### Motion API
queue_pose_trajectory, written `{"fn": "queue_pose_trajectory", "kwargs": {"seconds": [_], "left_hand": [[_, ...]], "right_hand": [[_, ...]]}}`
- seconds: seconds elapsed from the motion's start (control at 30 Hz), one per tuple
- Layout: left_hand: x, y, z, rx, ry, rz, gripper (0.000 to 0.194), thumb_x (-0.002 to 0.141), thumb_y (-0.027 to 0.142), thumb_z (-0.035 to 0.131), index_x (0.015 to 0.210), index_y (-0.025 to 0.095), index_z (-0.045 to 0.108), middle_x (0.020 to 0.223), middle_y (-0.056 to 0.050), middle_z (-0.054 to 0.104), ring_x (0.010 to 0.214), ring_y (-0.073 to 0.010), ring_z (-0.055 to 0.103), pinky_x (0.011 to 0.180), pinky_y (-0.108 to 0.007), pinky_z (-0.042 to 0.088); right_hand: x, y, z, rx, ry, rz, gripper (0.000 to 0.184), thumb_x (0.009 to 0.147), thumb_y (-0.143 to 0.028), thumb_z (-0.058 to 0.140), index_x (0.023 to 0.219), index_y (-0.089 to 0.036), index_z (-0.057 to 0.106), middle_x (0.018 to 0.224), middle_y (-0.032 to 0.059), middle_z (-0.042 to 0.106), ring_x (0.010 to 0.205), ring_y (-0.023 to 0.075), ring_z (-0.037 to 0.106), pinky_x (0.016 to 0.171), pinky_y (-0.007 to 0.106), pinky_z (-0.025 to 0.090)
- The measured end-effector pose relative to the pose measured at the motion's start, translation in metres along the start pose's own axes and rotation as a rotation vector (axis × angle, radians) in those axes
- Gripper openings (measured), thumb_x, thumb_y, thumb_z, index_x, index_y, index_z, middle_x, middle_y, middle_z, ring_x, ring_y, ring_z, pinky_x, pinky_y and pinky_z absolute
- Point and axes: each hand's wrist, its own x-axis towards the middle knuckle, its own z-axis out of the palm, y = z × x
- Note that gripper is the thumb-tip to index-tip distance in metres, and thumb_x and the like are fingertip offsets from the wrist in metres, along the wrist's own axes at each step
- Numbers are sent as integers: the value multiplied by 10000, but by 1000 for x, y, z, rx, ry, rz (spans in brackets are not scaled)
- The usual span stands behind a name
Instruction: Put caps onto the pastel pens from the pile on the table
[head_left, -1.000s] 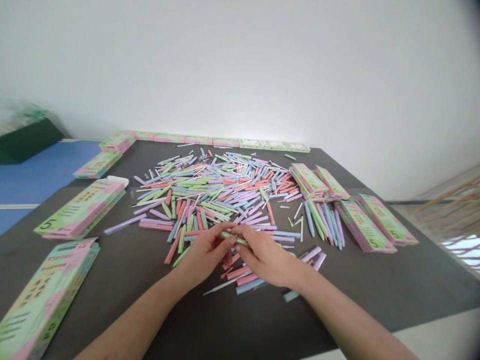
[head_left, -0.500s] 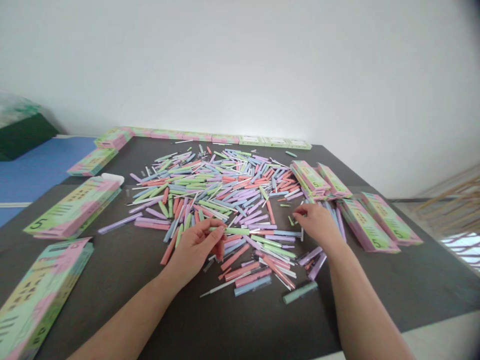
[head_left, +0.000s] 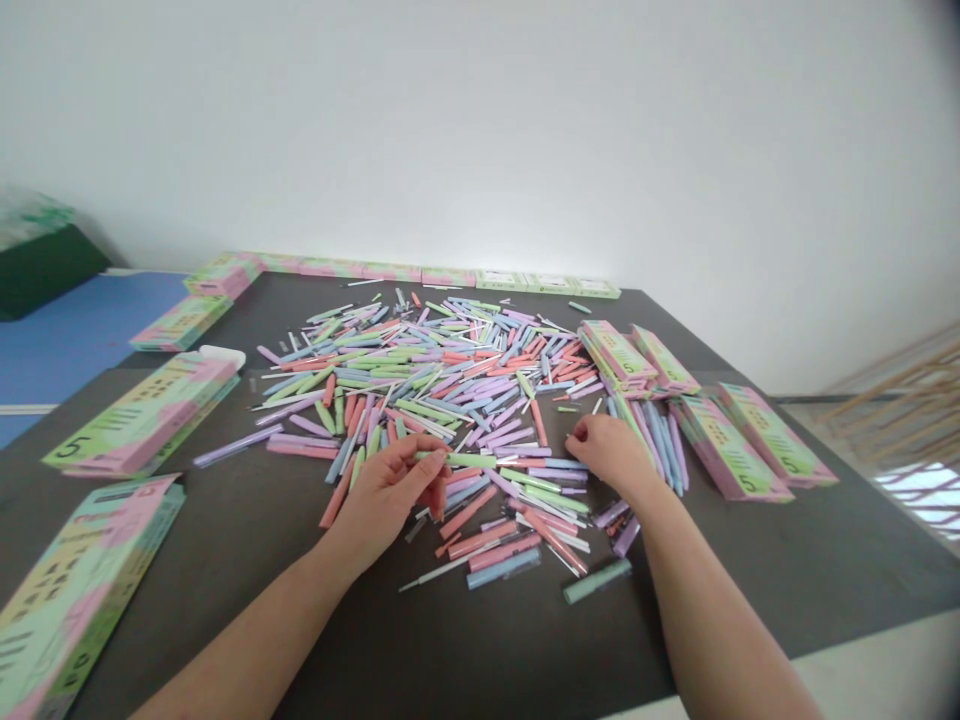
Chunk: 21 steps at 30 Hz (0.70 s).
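Note:
My left hand (head_left: 394, 485) is closed in a pinch on a light green pen barrel (head_left: 471, 461), which points right above the near part of the pile. My right hand (head_left: 611, 450) has its fingers curled together at the pile's right side; whatever they hold is hidden. A short white stick (head_left: 597, 406) shows just behind those fingers, and I cannot tell if they touch it. Around both hands lies a heap of pastel pen parts (head_left: 450, 375) in green, purple, blue and coral, mixed with white refills. Several purple and blue barrels (head_left: 667, 445) lie side by side right of my right hand.
Printed pastel cartons stand at the left (head_left: 142, 415), near left (head_left: 82, 590) and right (head_left: 731, 450), with a stack (head_left: 619, 355) farther back. A row of boxes (head_left: 390, 272) lines the dark table's (head_left: 420, 660) far edge. At far left, a dark green bin (head_left: 49, 270) rests on a blue surface.
My right hand has moved a little left toward the green barrel, uncovering barrels beside the right cartons. My left hand keeps the green barrel almost in place.

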Motion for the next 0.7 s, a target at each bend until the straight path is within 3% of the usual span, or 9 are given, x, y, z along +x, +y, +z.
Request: {"fn": "queue_pose_trajectory", "kwargs": {"seconds": [0.17, 0.2, 0.27, 0.3, 0.4, 0.47, 0.57, 0.63, 0.7], "left_hand": [[1, -1, 0, -88, -9, 2, 202, 842, 363, 637, 874, 164, 615, 554, 30, 595, 454, -93, 552, 469, -206, 459], [0, -2, 0, -116, -11, 0, 201, 837, 359, 645, 875, 164, 617, 562, 31, 597, 452, -90, 554, 463, -202, 461], [0, -2, 0, -171, -19, 0, 197, 828, 348, 661, 881, 163, 621, 569, 36, 597, 451, -87, 558, 451, -194, 465], [0, -3, 0, -193, -24, 3, 192, 827, 341, 664, 886, 163, 622, 567, 40, 594, 449, -86, 559, 446, -190, 466], [0, -4, -1, -226, -30, 17, 168, 841, 317, 656, 900, 164, 623, 572, 43, 595, 448, -80, 563, 438, -178, 471], [0, -5, -2, -229, -30, 22, 154, 851, 308, 648, 900, 163, 626, 588, 41, 602, 445, -75, 564, 433, -173, 472], [1, -5, -2, -231, -29, 31, 138, 855, 295, 647, 891, 162, 630, 601, 40, 607, 449, -70, 567, 432, -164, 471], [0, -5, -2, -230, -31, 36, 129, 856, 287, 648, 886, 162, 635, 604, 41, 608, 453, -68, 569, 434, -161, 472], [0, -4, -2, -229, -32, 38, 126, 857, 285, 647, 889, 164, 639, 604, 42, 607, 454, -69, 571, 437, -164, 476]], "right_hand": [[-11, -20, -6, 408, -97, -106, 234, 840, -344, 508, 788, -153, 633, 707, 53, 675, 594, 137, 606, 540, 231, 470], [-16, -28, -8, 547, -132, -132, 269, 858, -383, 499, 822, -152, 630, 705, 40, 668, 533, 111, 579, 485, 210, 456], [-29, -44, -12, 1148, -245, -133, 250, 789, -391, 647, 876, -156, 648, 651, 10, 638, 437, 81, 513, 379, 181, 390], [-36, -52, -15, 1337, -316, -140, 242, 752, -362, 707, 887, -166, 669, 649, 2, 642, 433, 74, 515, 367, 170, 387], [-53, -71, -21, 1556, -461, -200, 201, 752, -282, 740, 926, -183, 721, 709, 17, 674, 489, 76, 574, 421, 173, 458], [-57, -75, -24, 1563, -492, -239, 200, 773, -269, 728, 958, -194, 728, 747, 23, 677, 530, 88, 605, 459, 189, 491], [-44, -64, -24, 1437, -404, -283, 235, 805, -278, 685, 1032, -214, 694, 819, 27, 677, 634, 115, 653, 525, 209, 516], [-24, -47, -24, 1171, -263, -301, 238, 841, -273, 614, 1066, -201, 651, 885, 44, 688, 724, 144, 676, 592, 244, 531], [-3, -27, -23, 661, -55, -248, 231, 896, -223, 474, 1063, -162, 621, 868, 65, 702, 727, 154, 679, 611, 257, 518]]}}
